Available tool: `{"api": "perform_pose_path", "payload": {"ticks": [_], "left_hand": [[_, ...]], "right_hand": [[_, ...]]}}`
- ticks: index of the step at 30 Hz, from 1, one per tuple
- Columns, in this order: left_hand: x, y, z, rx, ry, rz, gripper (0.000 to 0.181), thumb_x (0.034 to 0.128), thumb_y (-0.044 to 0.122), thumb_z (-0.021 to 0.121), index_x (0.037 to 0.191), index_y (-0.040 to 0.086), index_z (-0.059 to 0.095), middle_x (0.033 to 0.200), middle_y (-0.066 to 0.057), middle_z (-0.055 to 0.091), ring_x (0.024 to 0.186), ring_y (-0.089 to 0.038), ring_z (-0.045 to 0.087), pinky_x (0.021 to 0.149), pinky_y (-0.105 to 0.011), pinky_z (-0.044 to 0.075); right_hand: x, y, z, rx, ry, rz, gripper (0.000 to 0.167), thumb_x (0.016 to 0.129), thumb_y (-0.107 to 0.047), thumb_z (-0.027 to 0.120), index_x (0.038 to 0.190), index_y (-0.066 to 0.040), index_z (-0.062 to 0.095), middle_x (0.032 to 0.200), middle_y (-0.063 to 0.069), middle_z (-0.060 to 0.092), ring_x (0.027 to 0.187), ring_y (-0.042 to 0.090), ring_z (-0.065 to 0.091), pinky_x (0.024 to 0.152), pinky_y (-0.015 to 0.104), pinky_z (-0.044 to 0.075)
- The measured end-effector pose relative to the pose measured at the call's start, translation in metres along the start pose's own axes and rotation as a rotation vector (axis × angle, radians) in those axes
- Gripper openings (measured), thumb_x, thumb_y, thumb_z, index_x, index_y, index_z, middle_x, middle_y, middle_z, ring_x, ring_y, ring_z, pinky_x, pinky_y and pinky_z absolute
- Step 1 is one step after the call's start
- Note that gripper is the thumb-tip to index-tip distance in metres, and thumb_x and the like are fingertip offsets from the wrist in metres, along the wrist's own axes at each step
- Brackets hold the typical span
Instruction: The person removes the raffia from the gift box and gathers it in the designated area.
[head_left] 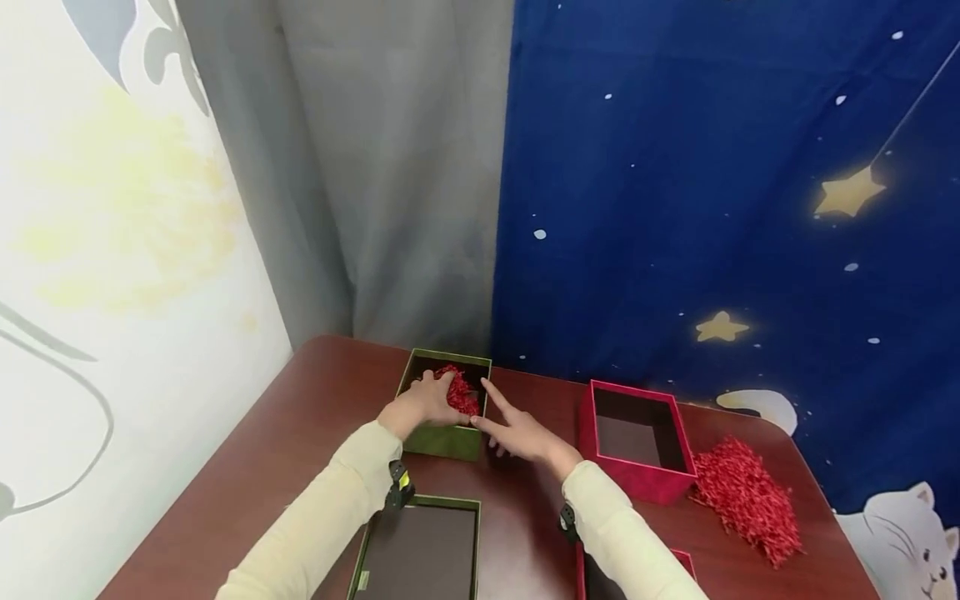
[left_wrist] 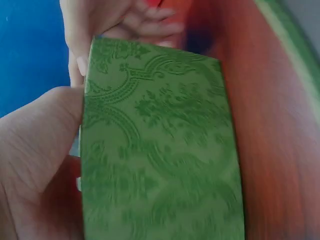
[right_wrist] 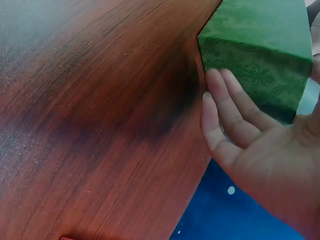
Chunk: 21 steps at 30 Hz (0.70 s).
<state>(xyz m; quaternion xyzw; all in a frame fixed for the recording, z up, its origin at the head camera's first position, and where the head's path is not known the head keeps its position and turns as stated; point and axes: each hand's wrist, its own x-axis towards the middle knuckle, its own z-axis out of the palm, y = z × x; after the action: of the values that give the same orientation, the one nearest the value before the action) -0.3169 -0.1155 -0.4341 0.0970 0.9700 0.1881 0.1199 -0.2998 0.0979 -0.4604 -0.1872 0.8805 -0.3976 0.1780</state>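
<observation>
A green patterned box (head_left: 442, 442) stands near the back of the table, with red shredded paper (head_left: 462, 393) inside. My left hand (head_left: 427, 400) reaches over its front edge, the thumb spread to the right across the shreds. Some of its fingertips are hidden. Against the box's right side lies my right hand (head_left: 525, 433), index finger and thumb stretched toward the rim. In the right wrist view, the right hand's fingers (right_wrist: 235, 107) extend loosely along the green wall. The left wrist view shows the box's front and part of the left hand (left_wrist: 35, 145).
To the right stands an open red box (head_left: 637, 483), with a pile of red shredded paper (head_left: 750, 500) beside it. A green-rimmed lid (head_left: 423, 550) lies in front of the green box. Another red-edged piece (head_left: 684, 562) is partly under the right forearm. A curtain borders the table's back.
</observation>
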Motion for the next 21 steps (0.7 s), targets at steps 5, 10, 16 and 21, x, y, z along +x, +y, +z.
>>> {"api": "perform_pose_path", "payload": {"ticks": [5,10,16,21], "left_hand": [[0.015,0.001,0.007,0.024,-0.068,-0.094,0.093,0.0872,0.042,0.08,0.162,0.012,0.035,0.159,-0.033,0.029,0.143,-0.058,0.034,0.107,-0.07,0.04],[0.028,-0.001,0.015,0.093,-0.089,-0.076,0.078,0.0895,0.025,0.082,0.157,0.012,0.045,0.158,-0.033,0.032,0.142,-0.058,0.034,0.104,-0.069,0.044],[0.033,-0.005,0.016,0.091,-0.056,0.02,0.061,0.0862,0.009,0.085,0.143,0.009,0.062,0.141,-0.024,0.058,0.127,-0.045,0.057,0.097,-0.054,0.054],[0.031,-0.007,0.005,-0.006,0.008,0.086,0.057,0.0866,0.006,0.083,0.14,0.004,0.063,0.137,-0.021,0.063,0.119,-0.039,0.064,0.093,-0.047,0.057]], "right_hand": [[-0.001,-0.006,0.003,0.017,-0.039,0.028,0.081,0.103,-0.056,0.054,0.166,-0.041,0.006,0.085,0.017,0.07,0.079,0.034,0.07,0.069,0.039,0.055],[0.0,-0.009,0.002,0.054,-0.051,0.03,0.08,0.104,-0.053,0.054,0.166,-0.042,0.005,0.086,0.02,0.07,0.081,0.038,0.07,0.073,0.05,0.057],[-0.001,-0.008,0.0,0.067,-0.051,0.038,0.08,0.104,-0.054,0.054,0.166,-0.042,0.005,0.086,0.021,0.069,0.081,0.039,0.069,0.074,0.054,0.057],[-0.003,-0.003,-0.002,0.074,-0.063,0.046,0.08,0.104,-0.054,0.053,0.167,-0.04,0.004,0.088,0.023,0.069,0.082,0.04,0.069,0.074,0.053,0.056]]}}
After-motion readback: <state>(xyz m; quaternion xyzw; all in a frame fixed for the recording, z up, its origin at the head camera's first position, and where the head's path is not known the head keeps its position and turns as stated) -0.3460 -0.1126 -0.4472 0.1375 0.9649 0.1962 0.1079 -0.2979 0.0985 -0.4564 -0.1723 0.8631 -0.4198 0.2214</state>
